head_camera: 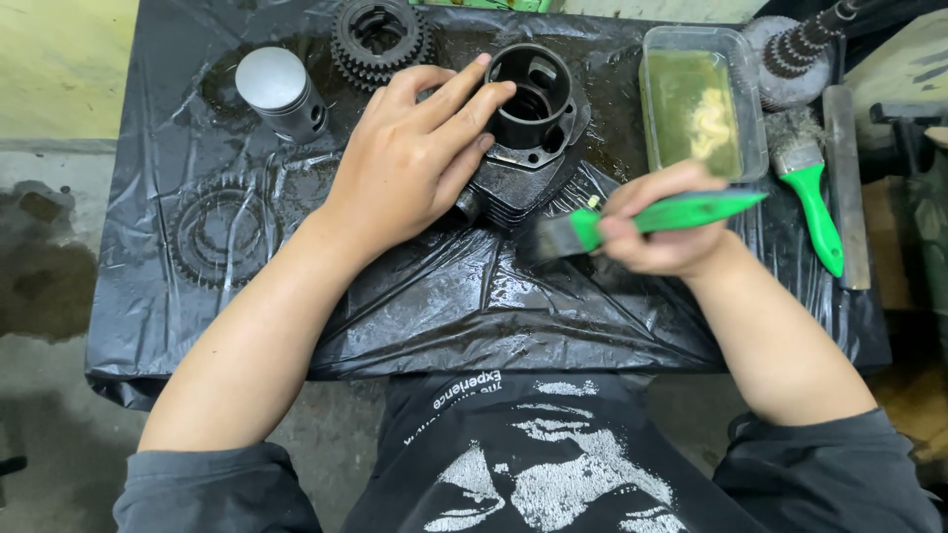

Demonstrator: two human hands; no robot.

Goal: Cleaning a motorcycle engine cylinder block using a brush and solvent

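My left hand (420,158) grips the side of a black finned engine cylinder (528,128) that lies on wet black plastic sheeting (444,296), fingers curled over its round opening. My right hand (662,222) holds a green-handled paintbrush (652,219) just right of the cylinder, with the bristles pointing left toward the fins. The brush is blurred.
A silver piston (281,91) and a black gear (380,38) lie at the back left, with another gear (217,232) under the sheeting at left. A clear tub of greenish liquid (703,99), a second green brush (812,188), a geared shaft (800,49) and a flat metal bar (847,183) sit at right.
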